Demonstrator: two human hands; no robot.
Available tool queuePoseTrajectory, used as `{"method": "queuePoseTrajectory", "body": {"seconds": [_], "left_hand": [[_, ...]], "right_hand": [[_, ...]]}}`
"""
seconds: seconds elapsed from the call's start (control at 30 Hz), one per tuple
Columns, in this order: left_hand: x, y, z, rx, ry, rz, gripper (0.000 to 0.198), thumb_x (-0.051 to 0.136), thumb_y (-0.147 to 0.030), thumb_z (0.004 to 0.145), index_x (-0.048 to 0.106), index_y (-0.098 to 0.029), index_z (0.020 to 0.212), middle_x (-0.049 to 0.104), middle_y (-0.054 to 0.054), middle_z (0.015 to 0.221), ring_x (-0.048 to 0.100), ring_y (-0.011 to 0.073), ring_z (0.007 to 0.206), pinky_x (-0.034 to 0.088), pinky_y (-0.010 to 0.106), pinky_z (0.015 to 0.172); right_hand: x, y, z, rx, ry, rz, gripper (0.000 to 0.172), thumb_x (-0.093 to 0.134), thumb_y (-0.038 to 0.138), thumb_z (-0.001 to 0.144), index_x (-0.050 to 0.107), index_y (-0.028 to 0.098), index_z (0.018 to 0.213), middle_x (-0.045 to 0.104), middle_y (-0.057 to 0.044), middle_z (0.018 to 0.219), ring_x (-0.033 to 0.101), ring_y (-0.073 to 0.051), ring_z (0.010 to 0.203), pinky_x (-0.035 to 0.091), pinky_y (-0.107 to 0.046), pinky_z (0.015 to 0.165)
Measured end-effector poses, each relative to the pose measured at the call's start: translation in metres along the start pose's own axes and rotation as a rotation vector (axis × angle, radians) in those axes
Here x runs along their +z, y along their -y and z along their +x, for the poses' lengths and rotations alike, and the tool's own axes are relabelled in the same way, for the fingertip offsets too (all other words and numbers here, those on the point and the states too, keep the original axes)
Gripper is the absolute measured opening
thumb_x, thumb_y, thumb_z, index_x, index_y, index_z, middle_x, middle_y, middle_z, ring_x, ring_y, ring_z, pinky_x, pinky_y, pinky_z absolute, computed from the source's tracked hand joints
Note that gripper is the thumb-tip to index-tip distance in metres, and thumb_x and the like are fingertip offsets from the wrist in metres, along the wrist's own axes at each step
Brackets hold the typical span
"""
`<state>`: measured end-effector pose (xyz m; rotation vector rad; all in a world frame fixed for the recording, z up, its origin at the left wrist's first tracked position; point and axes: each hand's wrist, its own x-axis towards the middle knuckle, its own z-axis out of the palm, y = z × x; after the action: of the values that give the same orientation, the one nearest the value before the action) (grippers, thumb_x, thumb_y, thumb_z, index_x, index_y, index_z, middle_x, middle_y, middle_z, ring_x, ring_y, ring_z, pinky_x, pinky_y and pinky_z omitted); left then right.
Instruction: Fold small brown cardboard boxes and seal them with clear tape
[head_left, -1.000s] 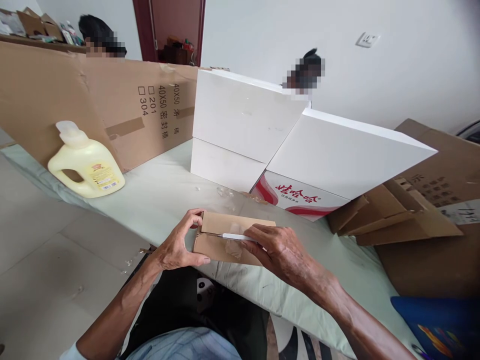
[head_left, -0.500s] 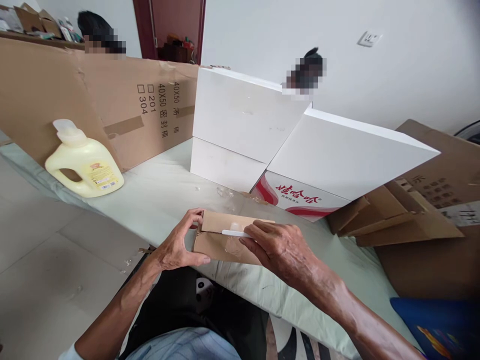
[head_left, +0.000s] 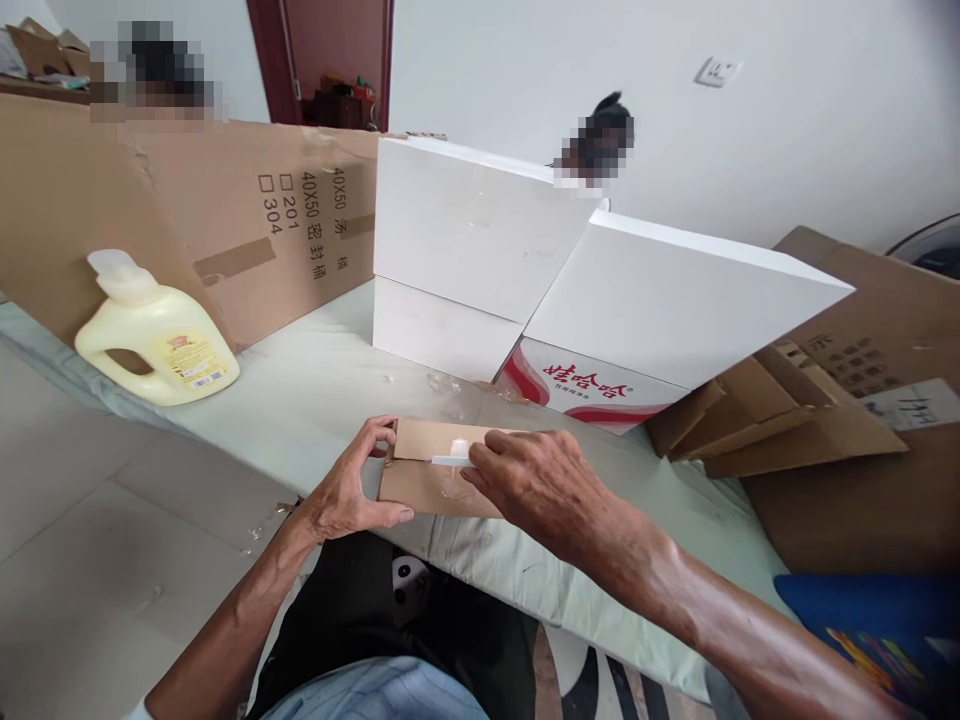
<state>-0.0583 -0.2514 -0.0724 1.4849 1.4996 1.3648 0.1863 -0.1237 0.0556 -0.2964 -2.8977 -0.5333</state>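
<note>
A small brown cardboard box [head_left: 420, 486] lies near the table's front edge, clear tape across its top seam. My left hand [head_left: 337, 492] grips its left end, thumb on the near side and fingers at the far corner. In my right hand [head_left: 544, 490] is a thin white strip-like tool [head_left: 448, 461], perhaps a cutter, pinched between thumb and fingers. Its tip points left and rests along the seam; whether it has gone into the seam I cannot tell. The box's right end is hidden behind my right hand.
A pale yellow detergent bottle [head_left: 161, 345] stands at left before a large cardboard carton [head_left: 247, 250]. White boxes [head_left: 472, 240] stand across the table [head_left: 322, 380], with open cardboard [head_left: 795, 420] at right. Two people's heads show behind the boxes. Tape scraps [head_left: 442, 383] lie beyond the small box.
My right hand has shifted slightly left along the box, and less of the white tool shows. My left hand keeps its grip. The whole view has moved a little.
</note>
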Motion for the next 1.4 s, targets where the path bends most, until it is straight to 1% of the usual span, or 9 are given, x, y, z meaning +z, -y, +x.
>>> {"method": "queuePoseTrajectory", "body": {"seconds": [0.1,0.27,0.5,0.7,0.8,0.93,1.1,1.23,1.4], "left_hand": [[-0.002,0.000,0.003,-0.019,-0.020,0.023,0.062,0.088,-0.038,0.068,0.057,-0.027,0.121,0.046,0.013,0.168,0.056,0.0364,0.144,0.051,0.044,0.111],[-0.004,-0.001,0.007,-0.032,-0.014,0.028,0.061,0.087,-0.040,0.069,0.056,-0.027,0.119,0.047,0.011,0.166,0.055,0.0347,0.144,0.051,0.042,0.108],[-0.002,-0.003,0.015,-0.078,0.008,0.076,0.059,0.085,-0.043,0.071,0.057,-0.029,0.121,0.049,0.009,0.164,0.060,0.0322,0.136,0.052,0.041,0.106],[-0.004,-0.002,0.017,-0.087,0.005,0.100,0.063,0.087,-0.045,0.068,0.057,-0.028,0.121,0.050,0.012,0.165,0.059,0.0368,0.140,0.053,0.044,0.107],[-0.005,-0.003,0.016,-0.081,-0.005,0.100,0.069,0.087,-0.047,0.069,0.058,-0.026,0.128,0.049,0.015,0.165,0.058,0.0387,0.143,0.055,0.045,0.108],[-0.007,-0.002,0.014,-0.059,0.010,0.122,0.076,0.087,-0.050,0.072,0.059,-0.024,0.138,0.048,0.016,0.165,0.056,0.0401,0.145,0.056,0.045,0.108],[-0.012,-0.001,0.015,-0.044,0.055,0.182,0.078,0.088,-0.052,0.077,0.058,-0.025,0.145,0.047,0.017,0.168,0.056,0.0412,0.148,0.057,0.048,0.110],[-0.016,-0.006,0.016,-0.023,0.080,0.224,0.079,0.087,-0.051,0.078,0.058,-0.026,0.147,0.050,0.017,0.165,0.059,0.0412,0.145,0.059,0.048,0.108],[-0.018,-0.014,0.017,-0.010,0.125,0.302,0.079,0.084,-0.053,0.083,0.054,-0.029,0.152,0.051,0.015,0.163,0.061,0.0390,0.142,0.060,0.048,0.108]], "right_hand": [[-0.008,-0.002,0.007,-0.031,0.033,-0.037,0.019,0.056,0.011,0.109,0.061,0.021,0.094,0.063,-0.003,0.088,0.040,-0.017,0.069,0.019,-0.037,0.071],[-0.015,-0.015,0.004,-0.084,0.088,-0.052,0.030,0.049,-0.004,0.103,0.060,0.021,0.089,0.061,-0.003,0.086,0.045,-0.019,0.073,0.020,-0.037,0.072],[0.009,-0.073,-0.056,0.097,0.108,-0.061,0.037,0.049,0.019,0.115,0.060,0.020,0.080,0.060,-0.002,0.074,0.036,-0.016,0.061,0.012,-0.037,0.066],[0.016,-0.109,-0.092,0.154,0.121,0.065,0.048,0.038,0.043,0.120,0.066,0.020,0.088,0.068,-0.005,0.079,0.045,-0.014,0.061,0.013,-0.035,0.063],[0.038,-0.118,-0.125,0.291,0.053,0.139,0.055,0.035,0.053,0.119,0.067,0.021,0.088,0.070,-0.007,0.081,0.053,-0.016,0.065,0.019,-0.033,0.061],[0.102,-0.100,-0.185,0.684,-0.186,0.235,0.054,0.036,0.059,0.117,0.066,0.022,0.089,0.068,-0.005,0.076,0.060,-0.019,0.064,0.035,-0.031,0.061],[0.174,-0.039,-0.223,0.775,-0.270,0.238,0.047,0.034,0.049,0.117,0.063,0.024,0.089,0.069,-0.006,0.077,0.065,-0.024,0.069,0.048,-0.033,0.063],[0.195,-0.013,-0.220,0.756,-0.327,0.251,0.039,0.041,0.046,0.115,0.062,0.025,0.090,0.068,-0.006,0.081,0.065,-0.026,0.077,0.053,-0.036,0.069],[0.194,-0.012,-0.199,0.708,-0.421,0.281,0.035,0.045,0.043,0.115,0.066,0.023,0.095,0.068,-0.007,0.087,0.066,-0.026,0.081,0.055,-0.037,0.073]]}}
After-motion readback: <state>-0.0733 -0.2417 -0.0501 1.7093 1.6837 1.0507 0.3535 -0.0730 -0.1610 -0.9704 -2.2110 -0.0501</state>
